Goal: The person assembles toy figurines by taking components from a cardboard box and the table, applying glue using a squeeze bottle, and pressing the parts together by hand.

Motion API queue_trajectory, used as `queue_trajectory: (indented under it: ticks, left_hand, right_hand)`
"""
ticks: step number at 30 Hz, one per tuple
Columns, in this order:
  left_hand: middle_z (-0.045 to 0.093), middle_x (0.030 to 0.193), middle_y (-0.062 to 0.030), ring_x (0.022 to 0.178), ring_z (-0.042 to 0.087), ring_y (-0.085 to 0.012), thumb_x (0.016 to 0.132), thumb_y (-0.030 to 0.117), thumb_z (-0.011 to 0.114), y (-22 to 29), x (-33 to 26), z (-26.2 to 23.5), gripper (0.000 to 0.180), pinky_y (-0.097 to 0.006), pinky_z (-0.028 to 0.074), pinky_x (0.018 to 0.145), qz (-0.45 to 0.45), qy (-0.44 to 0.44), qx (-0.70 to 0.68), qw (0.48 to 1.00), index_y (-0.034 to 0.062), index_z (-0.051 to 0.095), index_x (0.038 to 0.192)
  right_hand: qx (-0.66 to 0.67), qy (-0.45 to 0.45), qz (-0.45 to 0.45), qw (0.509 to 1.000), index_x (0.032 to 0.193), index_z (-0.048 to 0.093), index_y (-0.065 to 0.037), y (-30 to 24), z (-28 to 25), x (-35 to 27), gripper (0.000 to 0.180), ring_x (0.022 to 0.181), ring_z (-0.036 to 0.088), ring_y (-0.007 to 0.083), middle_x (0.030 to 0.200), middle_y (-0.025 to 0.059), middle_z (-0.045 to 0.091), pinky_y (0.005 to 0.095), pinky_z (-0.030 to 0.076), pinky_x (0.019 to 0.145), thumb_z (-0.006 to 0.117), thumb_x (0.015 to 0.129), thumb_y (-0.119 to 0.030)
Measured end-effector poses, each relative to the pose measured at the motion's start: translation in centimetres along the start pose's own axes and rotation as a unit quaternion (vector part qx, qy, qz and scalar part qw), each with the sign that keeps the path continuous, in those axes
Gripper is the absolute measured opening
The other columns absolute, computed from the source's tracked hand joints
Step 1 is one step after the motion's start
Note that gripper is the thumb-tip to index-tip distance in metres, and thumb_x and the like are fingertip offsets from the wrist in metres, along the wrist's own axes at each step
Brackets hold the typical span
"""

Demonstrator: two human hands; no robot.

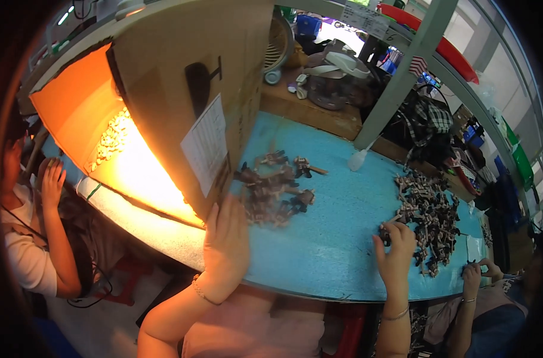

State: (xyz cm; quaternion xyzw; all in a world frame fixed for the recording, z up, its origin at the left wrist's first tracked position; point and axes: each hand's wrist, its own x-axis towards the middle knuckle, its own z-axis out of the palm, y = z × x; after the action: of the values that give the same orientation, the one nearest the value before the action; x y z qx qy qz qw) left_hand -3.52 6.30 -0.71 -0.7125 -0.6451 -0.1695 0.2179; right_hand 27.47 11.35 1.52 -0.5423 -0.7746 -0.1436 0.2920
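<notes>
My left hand [225,243] lies flat against the lower corner of a large tilted cardboard box [182,89], fingers together and pressed to its side. Small pale pieces [111,142] show inside the box's lit orange opening. Just right of that hand lies a pile of small dark grey parts [271,190] on the blue table [331,238]. My right hand [395,241] rests at the left edge of a second, larger pile of grey parts [429,212], its fingers curled on one small dark part [384,231].
A person sits at the left with a raised hand [51,179]. Another person's hands [480,271] work at the table's right end. A white label [207,143] is stuck on the box. A green-grey post [403,71], a fan [278,45] and cluttered benches stand behind.
</notes>
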Motion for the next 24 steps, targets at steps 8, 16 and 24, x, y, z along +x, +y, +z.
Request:
queue_trajectory:
  ticks: [8, 16, 24]
  left_hand:
    - [0.052, 0.096, -0.0105, 0.089, 0.052, -0.0289, 0.072, 0.013, 0.066, 1.3, -0.8, -1.0, 0.028, -0.04, 0.042, 0.075, -0.059, -0.003, -0.279, 0.959, -0.0005, 0.056, 0.095]
    - [0.051, 0.096, -0.0112, 0.09, 0.048, -0.031, 0.067, 0.022, 0.074, 2.0, -1.7, 0.0, 0.04, -0.039, 0.043, 0.075, -0.12, 0.044, -0.239, 0.963, -0.0001, 0.051, 0.092]
    - [0.054, 0.091, -0.0075, 0.08, 0.051, -0.0279, 0.065, 0.026, 0.075, 2.4, -3.8, -0.4, 0.037, -0.037, 0.04, 0.068, -0.1, 0.038, -0.305, 0.946, 0.0067, 0.05, 0.085]
  right_hand:
    - [0.116, -0.021, 0.08, 0.99, 0.114, 0.047, 0.004, 2.8, 12.2, 9.5, 0.054, 0.101, 0.05, 0.0347, 0.109, 0.0185, 0.054, 0.0412, 0.039, 0.089, 0.067, 0.076, -0.028]
    - [0.259, 0.007, 0.19, 0.947, 0.1, 0.051, 0.001, 3.7, 14.3, 12.4, 0.039, 0.083, 0.059, 0.0282, 0.089, 0.0159, 0.062, 0.0351, 0.047, 0.075, 0.068, 0.076, -0.025]
    - [0.476, -0.099, 0.107, 0.867, 0.1, 0.048, 0.001, -2.7, 6.7, 5.9, 0.025, 0.083, 0.061, 0.0149, 0.089, 0.0101, 0.064, 0.0276, 0.047, 0.072, 0.061, 0.083, -0.012]
